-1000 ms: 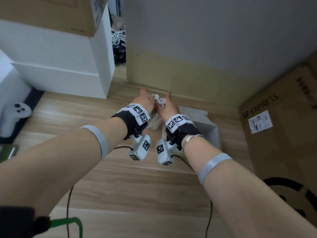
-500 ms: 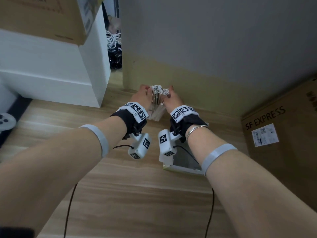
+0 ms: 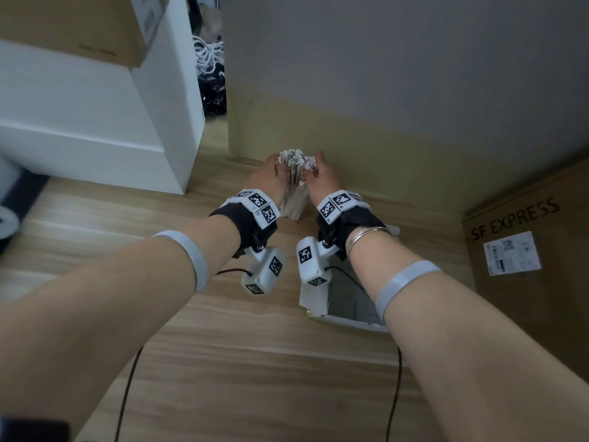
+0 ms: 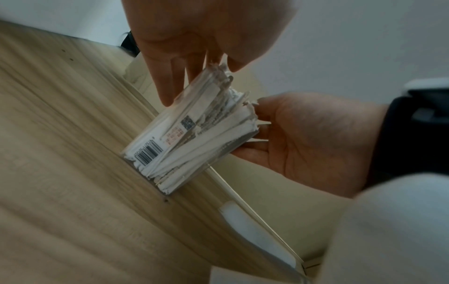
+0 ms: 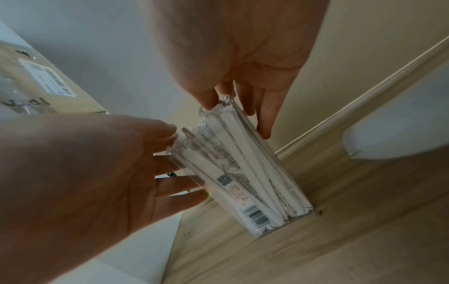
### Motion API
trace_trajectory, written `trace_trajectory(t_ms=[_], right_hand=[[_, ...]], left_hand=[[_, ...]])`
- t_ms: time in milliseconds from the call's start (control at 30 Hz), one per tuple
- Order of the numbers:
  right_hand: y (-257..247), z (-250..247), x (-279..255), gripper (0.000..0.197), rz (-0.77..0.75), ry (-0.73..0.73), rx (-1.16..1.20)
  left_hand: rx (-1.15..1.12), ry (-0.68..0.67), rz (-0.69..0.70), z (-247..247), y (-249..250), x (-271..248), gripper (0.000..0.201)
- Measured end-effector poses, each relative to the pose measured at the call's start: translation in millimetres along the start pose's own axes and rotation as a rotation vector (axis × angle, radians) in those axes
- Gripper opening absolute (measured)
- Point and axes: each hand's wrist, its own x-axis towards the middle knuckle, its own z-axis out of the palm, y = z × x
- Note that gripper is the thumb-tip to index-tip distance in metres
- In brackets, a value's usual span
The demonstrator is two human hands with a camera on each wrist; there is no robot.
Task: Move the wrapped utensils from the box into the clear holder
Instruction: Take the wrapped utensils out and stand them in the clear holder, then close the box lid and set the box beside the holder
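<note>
Since a second ago, shifted from above the box toward the wall. Left hand, fingers straight, steadying the holder on the surface; utensils packed inside; right hand, fingers straight, squaring tops. Next, probably: letting go gently.

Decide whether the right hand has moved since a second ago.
Yes. The right hand has moved away from the white box, farther toward the wall.
</note>
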Motion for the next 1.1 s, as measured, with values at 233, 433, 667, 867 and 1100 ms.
trace_trajectory(t_ms=[233,433,667,867,1100], right_hand=[[-0.2,-1.6,-2.5,0.059,0.002,-0.007,-0.007],[-2.1,-7.1,-12.6,0.057,0.018,0.029,0.053],[6.2,-22.4,-38.4,0.049,-0.03,0.07,0.039],[24.5,-32.3,-64.7,0.046,-0.041,0.107,-0.005],[56.4,-37.5,-93.9,0.044,-0.011,0.174,-0.008]], left_hand=[[0.002,0.028,0.01,2.3,2.8,-4.1,0.044],[0.015,0.04,0.026,2.4,12.0,-12.5,0.047],[0.058,0.077,0.099,-0.2,28.1,-31.6,0.045],[0.078,0.064,0.147,9.5,42.0,-59.1,0.043],[0.13,0.008,0.173,34.2,47.8,-88.9,0.045]])
